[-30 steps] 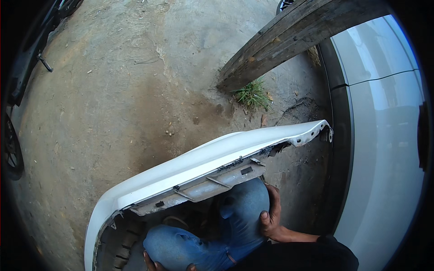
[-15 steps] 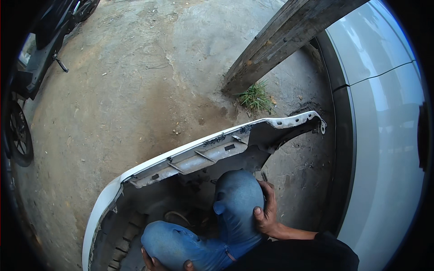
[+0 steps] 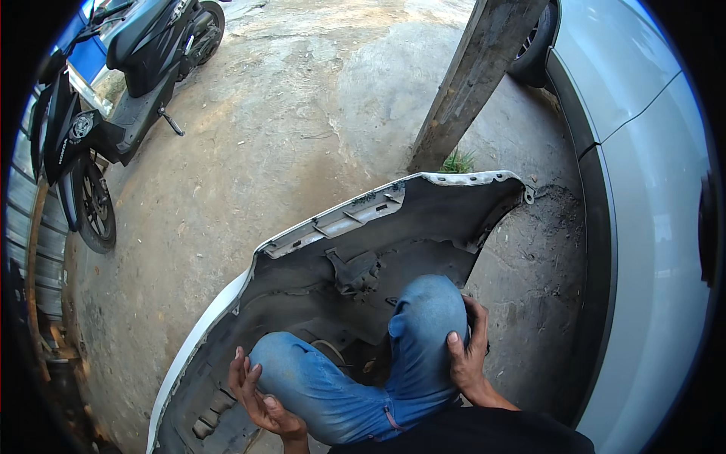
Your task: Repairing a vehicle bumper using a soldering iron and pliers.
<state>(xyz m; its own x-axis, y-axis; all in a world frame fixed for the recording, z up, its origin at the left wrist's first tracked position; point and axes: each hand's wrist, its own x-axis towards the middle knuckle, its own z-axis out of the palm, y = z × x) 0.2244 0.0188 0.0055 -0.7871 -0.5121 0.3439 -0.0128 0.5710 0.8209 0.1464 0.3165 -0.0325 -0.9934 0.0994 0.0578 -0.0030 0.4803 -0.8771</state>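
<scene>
A car bumper cover [image 3: 310,261], white along its outer edge and dark grey on its inner side, stands on the ground around my bent legs in blue jeans [image 3: 302,378]. Beside my left knee, my left hand [image 3: 261,397] is raised with its fingers loosely bent and apart, holding nothing that I can see. My right hand [image 3: 473,359] rests open against the outer side of my right knee [image 3: 431,303], thumb in front and fingertips partly hidden behind it. A dark bracket-like piece [image 3: 354,271] shows on the bumper's inner side.
A silvery-white car [image 3: 650,189] with a dark lower sill stands close on my right. Ahead, a wooden post [image 3: 469,91] slants up beside a tuft of grass [image 3: 457,162]. A dark motor scooter [image 3: 121,113] is parked at the far left on the rough concrete ground [image 3: 249,151].
My left hand has lifted off my left knee. My right hand stays at the right knee. The view has tilted up, showing more of the scooter and the bumper's inside.
</scene>
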